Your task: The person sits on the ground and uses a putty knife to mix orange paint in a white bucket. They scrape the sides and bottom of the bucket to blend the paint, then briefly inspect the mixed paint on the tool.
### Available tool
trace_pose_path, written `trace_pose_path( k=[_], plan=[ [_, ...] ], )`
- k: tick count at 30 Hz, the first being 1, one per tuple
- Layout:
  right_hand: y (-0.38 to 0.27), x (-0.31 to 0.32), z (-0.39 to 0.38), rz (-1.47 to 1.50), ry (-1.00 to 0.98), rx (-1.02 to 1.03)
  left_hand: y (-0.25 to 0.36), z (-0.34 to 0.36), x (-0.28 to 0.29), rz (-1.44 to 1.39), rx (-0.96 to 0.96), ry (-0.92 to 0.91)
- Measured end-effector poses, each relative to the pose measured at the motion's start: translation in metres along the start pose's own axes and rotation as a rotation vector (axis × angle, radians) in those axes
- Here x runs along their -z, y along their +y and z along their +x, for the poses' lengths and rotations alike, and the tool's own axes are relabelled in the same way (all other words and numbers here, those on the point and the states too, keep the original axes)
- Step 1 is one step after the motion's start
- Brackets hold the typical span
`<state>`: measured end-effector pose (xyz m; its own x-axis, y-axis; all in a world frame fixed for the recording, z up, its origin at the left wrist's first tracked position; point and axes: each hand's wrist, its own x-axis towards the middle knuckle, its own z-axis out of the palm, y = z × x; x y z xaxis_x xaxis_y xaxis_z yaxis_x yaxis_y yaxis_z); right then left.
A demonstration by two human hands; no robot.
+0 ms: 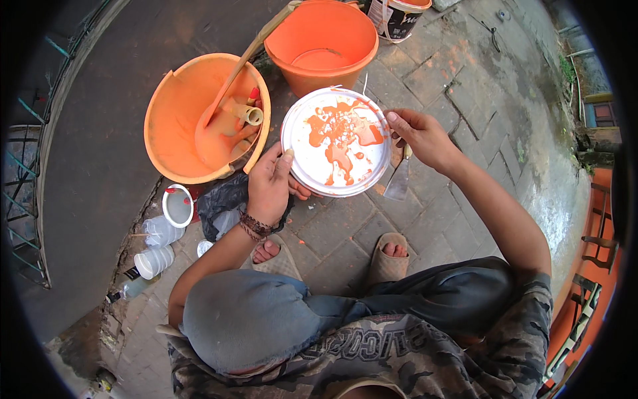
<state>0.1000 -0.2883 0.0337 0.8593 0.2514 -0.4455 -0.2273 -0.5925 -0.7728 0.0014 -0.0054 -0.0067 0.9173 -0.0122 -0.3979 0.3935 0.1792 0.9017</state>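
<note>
Though splashed with orange, lid [320, 158]: held up between both hands, above the pavers [452, 213], white face upward.
Left hand [269, 189]: gripping lid at lower left rim, with thumb on top and fingers underneath; wearing dark bracelet [254, 226] at wrist.
Right hand [425, 138]: pinching lid at right rim, with thumb uppermost and fingers curled beneath.
Scraper [399, 181]: showing just below right hand, with handle near the fingers; cannot tell whether held or resting on pavers.
Left bucket [169, 110]: standing left of lid, orange, containing paint [212, 151], stick [256, 48] and bamboo tube [252, 116].
Stick: slanting out of left bucket, up past edge of rear bucket [319, 36].
Rear bucket: standing beyond lid, also orange.
Pail [393, 23]: standing right of rear bucket, black and white outside.
Bag [214, 199]: lying crumpled and black, between left bucket and left hand.
Tub [178, 206]: lying near bag, white-rimmed.
Cups [154, 261]: lying sideways, near tub.
Sandals [391, 266]: 2, worn, planted on pavers.
</note>
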Motion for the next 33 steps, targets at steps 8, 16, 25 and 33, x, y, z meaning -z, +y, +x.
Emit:
trace_pose_path(
  k=[8,16,25,33],
  plan=[
    [0.007,-0.002,-0.003,-0.152,0.05,0.093,0.004,-0.01,-0.008,0.332,-0.044,0.16],
    [0.007,0.001,-0.003,-0.231,0.051,0.222,-0.011,-0.007,-0.002,0.365,-0.14,0.197],
    [0.144,0.083,-0.048,-0.654,-0.034,-0.256,-0.003,-0.045,0.031,0.427,-0.218,0.039],
    [0.2,-0.046,-0.011,-0.443,0.366,-0.42,0.079,-0.044,0.057,0.05,0.216,-0.205]
  ],
)
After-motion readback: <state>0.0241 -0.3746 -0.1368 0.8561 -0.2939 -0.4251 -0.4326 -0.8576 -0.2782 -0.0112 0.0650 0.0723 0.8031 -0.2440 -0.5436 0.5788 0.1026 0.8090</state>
